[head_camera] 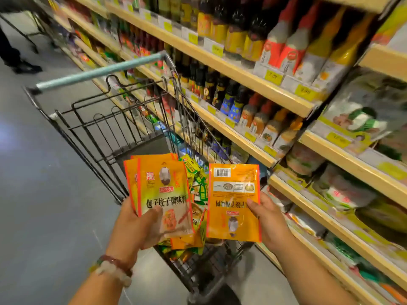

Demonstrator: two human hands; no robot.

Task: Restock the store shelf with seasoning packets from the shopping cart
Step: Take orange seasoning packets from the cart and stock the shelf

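Left hand [141,223] gripping fanned orange packets [163,192], right hand [267,219] one upside-down packet [234,201]; shelf goods [352,190] blurred.

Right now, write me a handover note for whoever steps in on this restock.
Left hand: grips a stack of orange seasoning packets, printed fronts facing up.
Right hand: holds a single orange packet, turned upside down, barcode at top.
Shopping cart: stands beside the shelf; more yellow and green packets lie inside, under the hands.
Done: packets picked out of the cart.
Left: place the held packets on the shelf to the right, then go on with what the cart holds.
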